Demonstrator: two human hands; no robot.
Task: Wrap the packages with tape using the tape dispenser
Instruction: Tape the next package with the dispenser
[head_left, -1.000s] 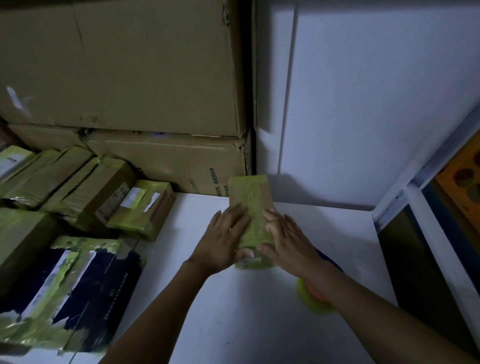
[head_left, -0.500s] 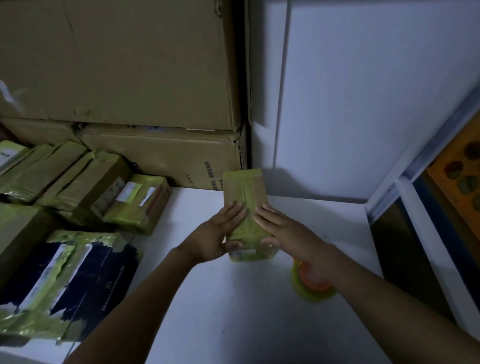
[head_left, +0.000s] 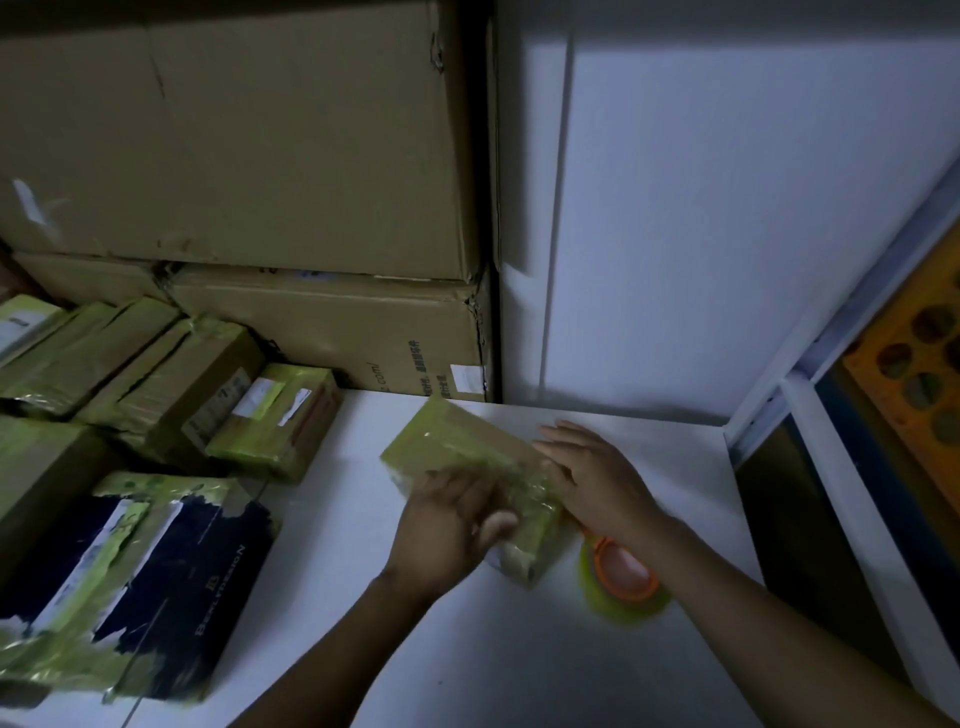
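A small cardboard package (head_left: 457, 447) wrapped in yellow-green tape lies on the white table (head_left: 493, 649), turned so its far end points up-left. My left hand (head_left: 447, 525) grips its near end, fingers curled over the top. My right hand (head_left: 597, 478) rests flat against the package's right side with the fingers straight. The tape dispenser (head_left: 623, 582), an orange frame with a yellow-green roll, lies on the table just under my right wrist, partly hidden by it.
Several taped packages (head_left: 275, 415) and a dark blue box (head_left: 156, 587) crowd the table's left side. Large cardboard cartons (head_left: 260, 156) stack behind them. A white wall (head_left: 701, 234) stands at the back, and the table's right edge drops off beside a white frame (head_left: 841, 493).
The package has been turned from pointing straight away to pointing up-left. My left hand shifted onto its near end and my right hand slid to its right side.
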